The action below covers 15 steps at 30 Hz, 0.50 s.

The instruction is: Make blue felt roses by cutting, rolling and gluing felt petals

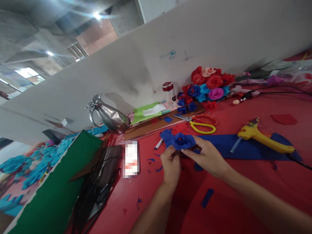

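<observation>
A dark blue paper flower (181, 141) with a small red centre is held up over the red table (190, 198). My left hand (171, 164) pinches it from below on its left side. The fingers of my right hand (208, 156) grip its petals on the right. Beneath and behind my right hand lies a long blue paper strip (225, 146). On that strip rests a yellow glue gun (263, 138). Yellow-and-red-handled scissors (202, 126) lie just beyond the flower. A marker (159, 144) is left of the flower, near small blue scraps.
At the back stand a metal jug (109, 115), a red-lidded glass jar (170, 96) and a pile of coloured paper flowers (214, 81). To the left are a blurred white rectangle (131, 159), a green board (58, 185) and turquoise paper pieces (41, 162). A cable runs from the glue gun.
</observation>
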Each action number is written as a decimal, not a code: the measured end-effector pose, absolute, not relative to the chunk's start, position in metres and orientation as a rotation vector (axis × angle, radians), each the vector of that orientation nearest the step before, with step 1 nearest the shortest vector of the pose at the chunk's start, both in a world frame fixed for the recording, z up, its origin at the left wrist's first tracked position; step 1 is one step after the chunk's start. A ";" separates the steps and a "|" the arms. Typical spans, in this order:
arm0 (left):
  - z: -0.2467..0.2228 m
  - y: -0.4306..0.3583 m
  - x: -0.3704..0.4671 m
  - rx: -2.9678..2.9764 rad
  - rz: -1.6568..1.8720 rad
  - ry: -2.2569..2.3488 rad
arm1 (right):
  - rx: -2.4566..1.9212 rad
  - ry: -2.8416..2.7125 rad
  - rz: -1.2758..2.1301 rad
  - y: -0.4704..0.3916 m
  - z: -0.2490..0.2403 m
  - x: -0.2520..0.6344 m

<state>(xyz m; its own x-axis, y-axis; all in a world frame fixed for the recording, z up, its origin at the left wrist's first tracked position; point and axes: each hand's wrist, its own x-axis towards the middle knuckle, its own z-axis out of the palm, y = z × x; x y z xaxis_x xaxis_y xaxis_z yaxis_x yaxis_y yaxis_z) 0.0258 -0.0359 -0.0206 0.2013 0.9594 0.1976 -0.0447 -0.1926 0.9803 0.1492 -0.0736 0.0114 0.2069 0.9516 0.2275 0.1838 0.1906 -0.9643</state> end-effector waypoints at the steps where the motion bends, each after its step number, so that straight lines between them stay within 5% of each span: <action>1: -0.021 -0.036 0.026 1.429 1.204 0.946 | -1.266 -1.242 0.809 -0.074 0.012 0.149; 15: -0.011 -0.035 0.029 1.051 1.163 0.874 | -1.074 -1.005 1.076 -0.075 0.015 0.150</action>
